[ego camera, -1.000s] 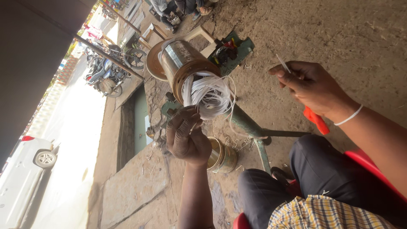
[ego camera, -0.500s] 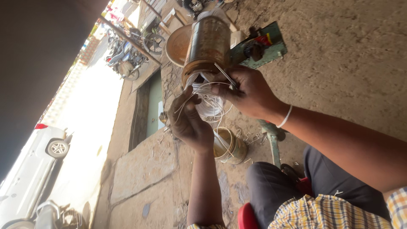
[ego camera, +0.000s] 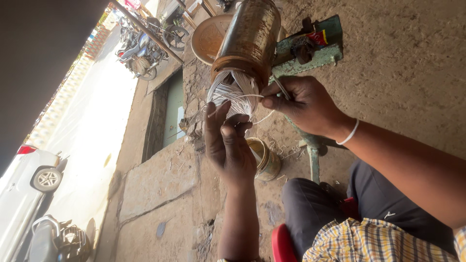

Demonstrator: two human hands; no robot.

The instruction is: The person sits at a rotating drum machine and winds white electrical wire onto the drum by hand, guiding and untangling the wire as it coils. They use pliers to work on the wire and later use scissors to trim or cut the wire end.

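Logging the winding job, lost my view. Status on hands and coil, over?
Left hand fingers against white wire bundle at end of rusty metal cylinder. Right hand pinching thin tool and wire strand. Small tin below, clear of hands.

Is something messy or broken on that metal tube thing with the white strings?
Yes. At the end of the rusty metal cylinder, the white wires spill out in a loose tangle instead of lying neat. The left hand touches the bundle; the right hand pinches one strand beside it. Small scraps lie scattered on the ground.
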